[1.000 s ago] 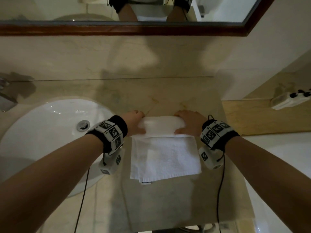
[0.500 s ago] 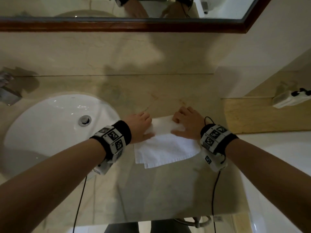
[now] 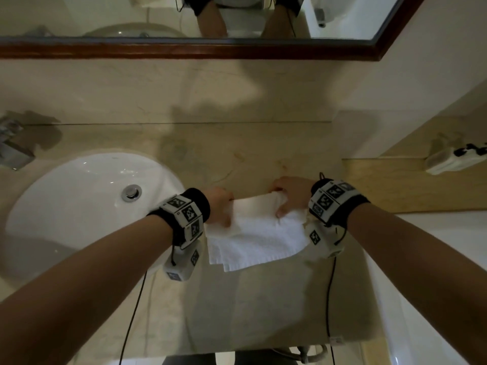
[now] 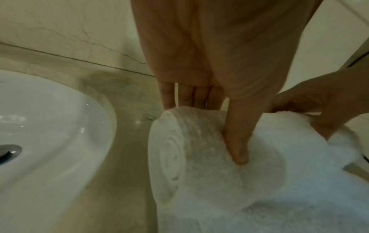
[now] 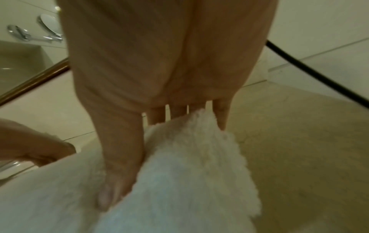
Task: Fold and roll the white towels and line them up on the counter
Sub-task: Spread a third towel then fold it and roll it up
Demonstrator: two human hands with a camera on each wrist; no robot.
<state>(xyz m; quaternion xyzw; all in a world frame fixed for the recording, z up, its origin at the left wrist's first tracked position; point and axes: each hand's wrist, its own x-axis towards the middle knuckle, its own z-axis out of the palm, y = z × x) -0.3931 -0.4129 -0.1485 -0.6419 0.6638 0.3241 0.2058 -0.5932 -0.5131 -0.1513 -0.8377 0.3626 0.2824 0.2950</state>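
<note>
A white towel (image 3: 257, 233) lies on the beige marble counter (image 3: 263, 299), its far part wound into a roll and a flat tail stretching toward me. My left hand (image 3: 221, 206) grips the roll's left end; in the left wrist view the thumb presses the front of the towel roll (image 4: 199, 141) while the fingers wrap behind it, and the spiral end shows. My right hand (image 3: 287, 196) grips the right end; in the right wrist view its thumb and fingers pinch the towel (image 5: 189, 157), which bunches up there.
A white oval sink (image 3: 79, 206) with a metal drain (image 3: 131, 192) sits just left of the towel. A chrome tap (image 3: 13, 151) is at far left. A framed mirror (image 3: 184, 46) hangs above. A white device (image 3: 456, 159) rests on the wooden ledge at right.
Both hands have rolled the towel further toward me; the roll is thicker and the flat tail shorter. The right end has become bunched under my right hand.
</note>
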